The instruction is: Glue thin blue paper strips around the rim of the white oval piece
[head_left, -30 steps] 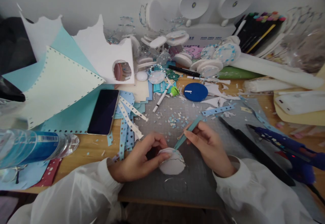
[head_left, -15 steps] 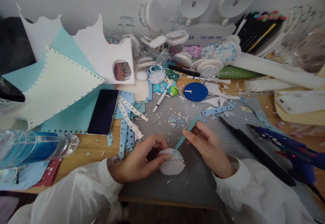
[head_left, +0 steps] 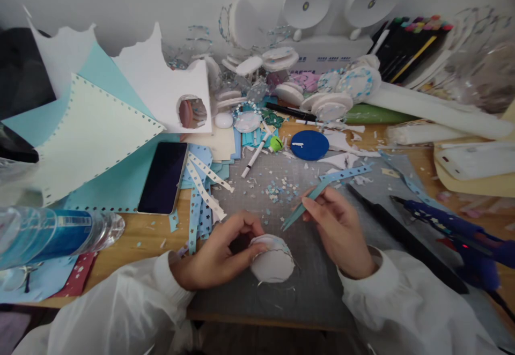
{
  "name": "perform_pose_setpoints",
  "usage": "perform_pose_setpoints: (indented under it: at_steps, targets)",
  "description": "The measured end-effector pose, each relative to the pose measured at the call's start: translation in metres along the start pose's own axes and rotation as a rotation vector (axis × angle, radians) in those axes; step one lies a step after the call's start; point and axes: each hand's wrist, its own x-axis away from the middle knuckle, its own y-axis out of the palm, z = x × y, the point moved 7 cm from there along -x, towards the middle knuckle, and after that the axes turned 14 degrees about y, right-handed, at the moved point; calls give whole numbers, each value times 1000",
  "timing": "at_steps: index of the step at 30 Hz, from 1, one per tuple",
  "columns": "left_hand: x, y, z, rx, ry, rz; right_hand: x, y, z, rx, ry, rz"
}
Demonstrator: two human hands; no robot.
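Observation:
Near the front edge of the grey cutting mat (head_left: 237, 194), my left hand (head_left: 227, 253) pinches a white round disc (head_left: 273, 265) by its left side. Thin wire and small pale blue bits run along the disc's upper rim. My right hand (head_left: 338, 226) grips teal tweezers (head_left: 303, 207), their tips pointing down-left, slightly apart and clear of the disc. Beyond the tweezer tips lies a scatter of tiny blue and white paper flowers (head_left: 281, 190). A thin clear loop, hard to make out, shows below the disc.
Punched blue strips (head_left: 199, 194) and a phone (head_left: 163, 178) lie left, beside a water bottle (head_left: 60, 234). On the right are a black knife-like tool (head_left: 406, 237) and a blue glue gun (head_left: 450, 226). A blue lid (head_left: 309, 145), several white discs and a lamp (head_left: 306, 4) stand behind.
My right hand has drawn the tweezers up and right, off the disc's rim. My left hand keeps its hold, with the disc slightly lower and turned a little.

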Motion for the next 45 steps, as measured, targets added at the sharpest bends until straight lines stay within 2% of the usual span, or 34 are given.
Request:
perform_pose_setpoints:
  at_steps: [10,19,23,27,29,34,39,45]
  targets:
    - [0,1,1,-6,28,-3,12,11,-12,137,-81,-55]
    - [2,1,0,-97,56,-19,7,17,-10,155,-37,-81]
    - [1,0,2,-104,57,-13,1,4,-4,58,-6,-1]
    - [2,1,6,-124,79,-66,-5,-18,-7,-61,-82,156]
    - [1,3,10,-135,99,-124,-5,-21,-12,-57,-119,189]
    - [-5,13,21,-186,188,-275,4,-3,-22,166,-214,69]
    - [-6,20,23,-221,245,-336,10,23,-22,360,-348,-116]
    - [-5,20,22,-252,290,-314,5,37,-16,453,-403,-107]
